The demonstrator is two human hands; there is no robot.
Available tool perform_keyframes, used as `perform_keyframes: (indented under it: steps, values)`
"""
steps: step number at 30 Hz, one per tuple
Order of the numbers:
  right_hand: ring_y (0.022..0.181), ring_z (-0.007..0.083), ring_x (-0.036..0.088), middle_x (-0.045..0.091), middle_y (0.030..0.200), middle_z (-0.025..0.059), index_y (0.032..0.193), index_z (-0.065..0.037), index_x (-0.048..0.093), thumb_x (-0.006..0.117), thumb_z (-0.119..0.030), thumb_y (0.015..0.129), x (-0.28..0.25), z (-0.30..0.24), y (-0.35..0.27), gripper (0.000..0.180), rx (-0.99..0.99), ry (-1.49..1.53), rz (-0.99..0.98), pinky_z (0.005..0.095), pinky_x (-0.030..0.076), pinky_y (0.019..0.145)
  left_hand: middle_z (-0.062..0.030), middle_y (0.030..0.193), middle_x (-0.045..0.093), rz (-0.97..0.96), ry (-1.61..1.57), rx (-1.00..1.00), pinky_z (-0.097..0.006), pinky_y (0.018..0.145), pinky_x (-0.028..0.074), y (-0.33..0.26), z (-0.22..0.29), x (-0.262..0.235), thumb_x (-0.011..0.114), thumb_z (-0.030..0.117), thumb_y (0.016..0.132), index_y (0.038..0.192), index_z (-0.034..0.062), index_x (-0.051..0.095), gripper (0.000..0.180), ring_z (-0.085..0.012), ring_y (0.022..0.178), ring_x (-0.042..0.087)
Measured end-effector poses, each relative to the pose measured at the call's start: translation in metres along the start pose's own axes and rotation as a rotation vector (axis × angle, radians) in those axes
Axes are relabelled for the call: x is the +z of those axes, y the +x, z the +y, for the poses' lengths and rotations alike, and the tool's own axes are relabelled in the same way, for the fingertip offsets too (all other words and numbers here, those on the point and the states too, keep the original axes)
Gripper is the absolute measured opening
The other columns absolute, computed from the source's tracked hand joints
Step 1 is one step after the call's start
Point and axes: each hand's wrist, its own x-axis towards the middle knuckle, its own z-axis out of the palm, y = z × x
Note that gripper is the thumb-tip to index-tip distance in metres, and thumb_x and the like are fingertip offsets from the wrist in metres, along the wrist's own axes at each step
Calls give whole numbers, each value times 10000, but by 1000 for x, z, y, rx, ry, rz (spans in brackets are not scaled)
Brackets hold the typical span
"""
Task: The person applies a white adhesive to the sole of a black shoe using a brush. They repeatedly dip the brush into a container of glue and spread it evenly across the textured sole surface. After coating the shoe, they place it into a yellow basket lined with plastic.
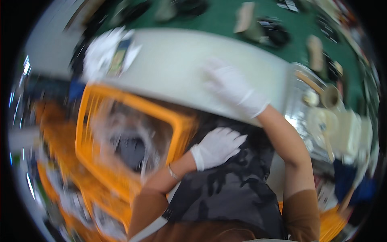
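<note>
My left hand [219, 148], in a white glove, lies with its fingers stretched out over the dark camouflage apron [225, 185] on my lap. It holds nothing that I can see. My right hand [234, 86], gloved in white as well, reaches over the pale work board [169, 60]. Motion smears its fingers, and nothing shows clearly in them. Left of my left hand stands an orange plastic crate [161, 115] with a clear plastic liner and a dark item [131, 151] inside.
A clear tray [296, 92] at the right bears a wooden-handled brush, a brown cup and pale containers [348, 131]. White crumpled material [98, 54] lies at the board's far left. Beyond is a green surface [219, 24] with several dark items. More orange crates [66, 151] stand at left.
</note>
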Motion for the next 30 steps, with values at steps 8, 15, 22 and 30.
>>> perform_keyframes:
  steps: [8,15,22,30]
  values:
    - [1193,335,429,493,1265,128,1228,-112,500,545,-218,847,19,4,-8,398,-57,-258,105,397,327,1009,-19,836,618,1112,-315,-831,-253,686,465,-171,-39,-51,550,91,867,985,1,621,164,-92,756,566]
    - [1169,342,453,509,1254,115,1207,-106,522,572,-180,834,21,8,-6,383,-65,-232,137,392,374,974,-176,964,649,1000,-175,-1430,-299,822,467,-368,-154,66,609,176,825,1068,-56,579,337,-238,895,630]
    - [1163,338,456,513,1247,126,1195,-103,530,565,-132,829,16,7,-6,369,-34,-241,106,390,372,978,-231,1198,516,1281,-467,-1512,-302,925,389,-299,-200,71,713,240,749,1294,-90,362,727,-258,1089,518]
    - [1158,328,462,524,1232,131,1181,-87,537,550,-93,826,14,-4,-3,355,-32,-250,78,384,366,984,-277,1205,514,1146,-281,-1567,-322,958,377,-308,-249,106,599,156,779,1223,-101,450,535,-336,1145,504]
